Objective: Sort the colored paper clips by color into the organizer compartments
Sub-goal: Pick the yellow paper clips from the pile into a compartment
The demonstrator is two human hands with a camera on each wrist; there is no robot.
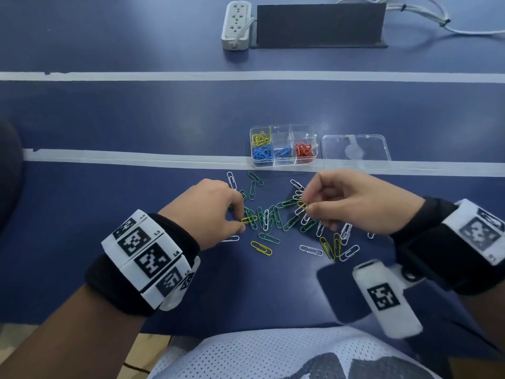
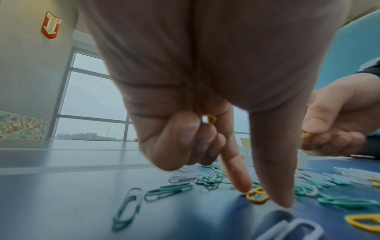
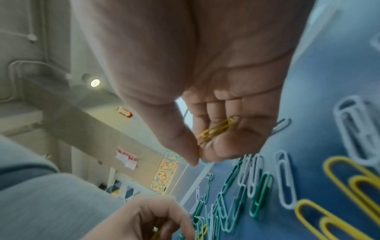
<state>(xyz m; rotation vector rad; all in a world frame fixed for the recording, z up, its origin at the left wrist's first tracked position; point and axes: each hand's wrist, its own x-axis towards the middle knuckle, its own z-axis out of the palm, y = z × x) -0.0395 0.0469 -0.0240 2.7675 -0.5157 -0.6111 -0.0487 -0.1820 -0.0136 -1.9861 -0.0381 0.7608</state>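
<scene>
A clear organizer (image 1: pixel 281 135) stands past the near tape line, holding yellow clips (image 1: pixel 261 138), blue clips (image 1: pixel 262 154) and red clips (image 1: pixel 304 150). Loose green, white and yellow clips (image 1: pixel 273 221) lie scattered in front of it. My left hand (image 1: pixel 242 219) has index finger and thumb down on a yellow clip (image 2: pixel 257 196) on the table. Its curled fingers hold another yellow clip (image 2: pixel 210 119). My right hand (image 1: pixel 306 205) pinches a yellow clip (image 3: pixel 216 129) just above the pile's right side.
The organizer's clear lid (image 1: pixel 355 151) lies to its right. A power strip (image 1: pixel 237 24), a dark board (image 1: pixel 319 24) and cables (image 1: pixel 410 12) sit at the far edge. White tape lines (image 1: pixel 136 157) cross the blue table. The table's front edge is near my body.
</scene>
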